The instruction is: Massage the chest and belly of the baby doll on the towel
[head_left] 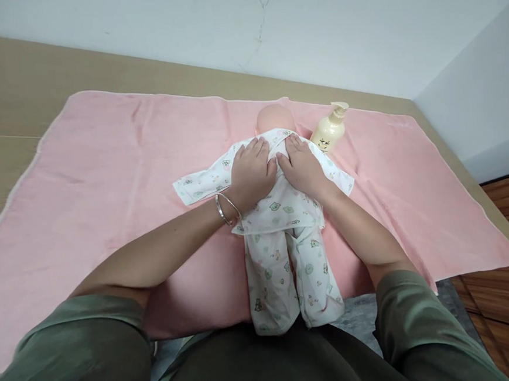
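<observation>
A round-headed doll (274, 118) in white printed cloth clothes (282, 209) is laid on a pink plush blanket (102, 161), perhaps face down, beside a cream plastic pump bottle (329, 130). On its upper torso, the left hand (254, 173) and right hand (304, 166) are rested open, nothing grasped.

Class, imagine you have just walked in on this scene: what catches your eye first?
Probably the doll in white patterned clothes, lying mid-picture on a wide pink blanket, with the left hand and right hand flat on its upper body. Next, the cream pump bottle beside its head.
</observation>
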{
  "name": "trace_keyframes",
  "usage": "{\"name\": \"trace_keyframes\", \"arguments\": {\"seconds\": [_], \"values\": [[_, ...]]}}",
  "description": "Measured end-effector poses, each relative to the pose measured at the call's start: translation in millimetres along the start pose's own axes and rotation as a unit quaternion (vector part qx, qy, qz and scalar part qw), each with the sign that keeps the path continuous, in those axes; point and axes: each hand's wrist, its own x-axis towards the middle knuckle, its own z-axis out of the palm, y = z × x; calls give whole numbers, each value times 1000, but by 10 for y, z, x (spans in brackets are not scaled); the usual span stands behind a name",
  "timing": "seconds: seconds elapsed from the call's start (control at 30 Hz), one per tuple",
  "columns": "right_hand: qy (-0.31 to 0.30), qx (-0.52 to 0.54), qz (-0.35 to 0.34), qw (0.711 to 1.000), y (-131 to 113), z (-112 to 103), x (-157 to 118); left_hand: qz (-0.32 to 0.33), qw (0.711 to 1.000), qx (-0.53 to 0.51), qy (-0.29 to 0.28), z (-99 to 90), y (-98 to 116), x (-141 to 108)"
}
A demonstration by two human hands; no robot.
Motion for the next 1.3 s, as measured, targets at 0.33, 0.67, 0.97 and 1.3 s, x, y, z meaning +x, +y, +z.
{"name": "trace_keyframes", "arguments": {"seconds": [0.33,0.67,0.97,1.3], "values": [[28,-16,7,999,-35,-7,-49,13,1000,10,11,-6,-12,6],[32,-27,2,999,-25,2,-57,25,999,16,24,15,-33,2],[26,-30,-6,999,-22,4,-51,22,1000,-1,17,25,-44,-9],[37,-64,-36,997,-130,27,-164,-3,1000,-17,-20,25,-132,64]]}}
